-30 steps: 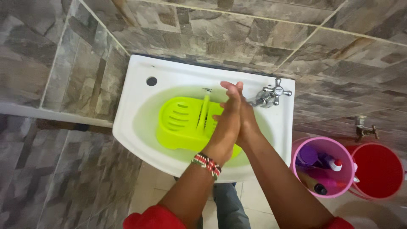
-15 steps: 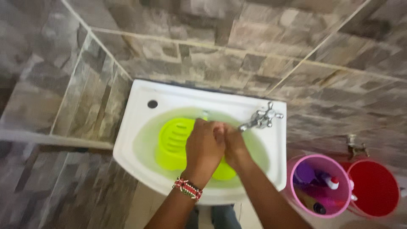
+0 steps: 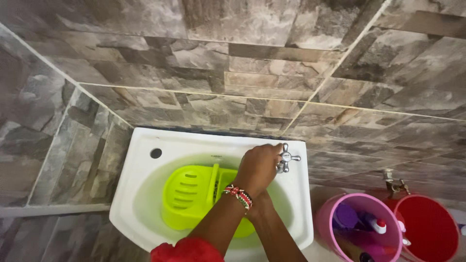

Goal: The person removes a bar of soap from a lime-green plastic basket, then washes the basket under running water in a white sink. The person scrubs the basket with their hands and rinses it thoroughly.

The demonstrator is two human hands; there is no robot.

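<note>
My left hand [image 3: 259,167], with a beaded bracelet on its wrist, reaches across the white wash basin [image 3: 141,194] and its fingers curl onto the chrome cross-handle tap [image 3: 287,158] at the basin's back right corner. My right forearm [image 3: 274,230] runs under the left wrist into the bowl. The right hand itself is hidden beneath the left arm. A lime green slotted plastic tray [image 3: 187,194] lies in the bowl, left of both arms.
Stone-patterned tiles cover the wall behind and to the left. At the right of the basin stand a pink bucket [image 3: 324,213] holding bottles and a red bucket [image 3: 432,228], below a small wall tap [image 3: 394,184].
My hands were pressed together and rubbing over the bowl. They have parted, and the left hand has gone up and right onto the tap. The view has tilted upward.
</note>
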